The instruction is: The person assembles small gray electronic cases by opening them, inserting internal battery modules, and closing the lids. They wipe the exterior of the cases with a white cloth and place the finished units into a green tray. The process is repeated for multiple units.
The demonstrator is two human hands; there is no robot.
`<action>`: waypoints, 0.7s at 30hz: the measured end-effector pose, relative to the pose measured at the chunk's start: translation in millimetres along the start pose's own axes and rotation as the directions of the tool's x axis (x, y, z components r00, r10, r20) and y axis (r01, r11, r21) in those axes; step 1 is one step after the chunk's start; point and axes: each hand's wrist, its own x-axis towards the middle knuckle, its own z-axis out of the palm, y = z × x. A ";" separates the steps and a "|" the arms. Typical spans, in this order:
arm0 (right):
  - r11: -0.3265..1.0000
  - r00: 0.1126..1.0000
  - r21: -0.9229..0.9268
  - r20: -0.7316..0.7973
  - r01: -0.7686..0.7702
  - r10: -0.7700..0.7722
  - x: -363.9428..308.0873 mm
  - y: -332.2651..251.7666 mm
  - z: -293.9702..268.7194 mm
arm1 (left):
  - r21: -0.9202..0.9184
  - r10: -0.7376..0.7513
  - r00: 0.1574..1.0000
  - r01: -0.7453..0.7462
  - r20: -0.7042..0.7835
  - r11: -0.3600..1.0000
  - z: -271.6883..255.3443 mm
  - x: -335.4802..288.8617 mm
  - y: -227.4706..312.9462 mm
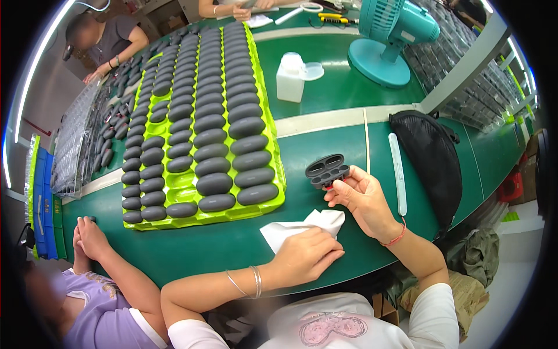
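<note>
Bright tube lights [31, 63] glare near the dark, distorted rim.

- The white cloth [285, 234] is partly covered by the left hand [305, 256].
- The open dark case [325, 168] is partly hidden at its lower right by the right hand [361, 200].
- The turquoise fan [397, 30] is cut off by the upper edge.
- A dark item [92, 219] near a co-worker's hands [90, 238] is too small to be identified.
</note>
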 end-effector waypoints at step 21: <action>0.946 0.950 -0.200 -0.130 0.254 -0.283 63.2 -40.2 -41.7 | 0.053 0.102 0.995 -0.102 0.006 0.993 2.7 -4.7 -3.7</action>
